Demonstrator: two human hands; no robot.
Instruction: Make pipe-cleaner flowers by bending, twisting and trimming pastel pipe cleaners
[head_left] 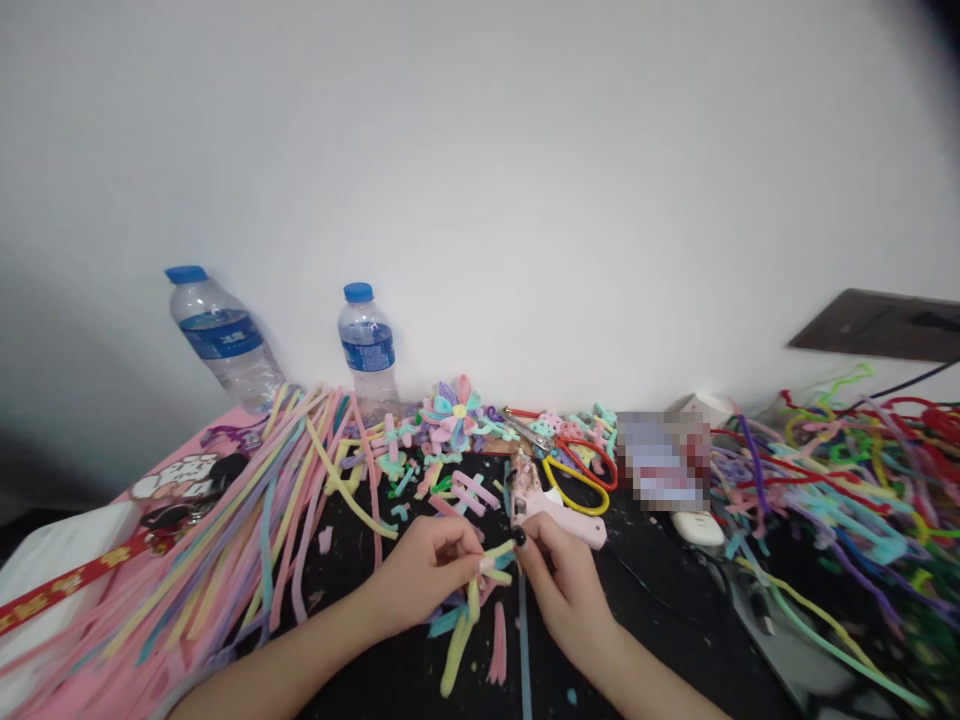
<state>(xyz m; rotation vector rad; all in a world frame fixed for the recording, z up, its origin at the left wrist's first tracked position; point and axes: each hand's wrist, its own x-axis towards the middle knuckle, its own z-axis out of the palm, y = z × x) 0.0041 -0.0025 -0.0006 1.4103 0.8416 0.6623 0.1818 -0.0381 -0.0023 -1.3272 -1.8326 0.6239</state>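
Note:
My left hand (427,572) is closed in a pinch on a yellow pipe cleaner (459,645), with a loose end hanging below the fingers. My right hand (564,585), also pinched shut, grips the far end of the short yellow and blue fuzzy pieces between the hands. Under them, on the black work surface, lie cut pink pieces (498,645) and blue pieces (448,620). A long pale blue strip (524,650) runs toward me below my right hand. Just beyond the right fingers rests a pink glue gun (576,524), partly covered by that hand.
Scissors with red and yellow handles (577,488) lie behind the glue gun. A pipe-cleaner flower (457,412) sits among small pieces by the wall. Long pastel pipe cleaners (225,540) spread at left, near two water bottles (217,335). Tangled bright pipe cleaners (870,500) fill the right.

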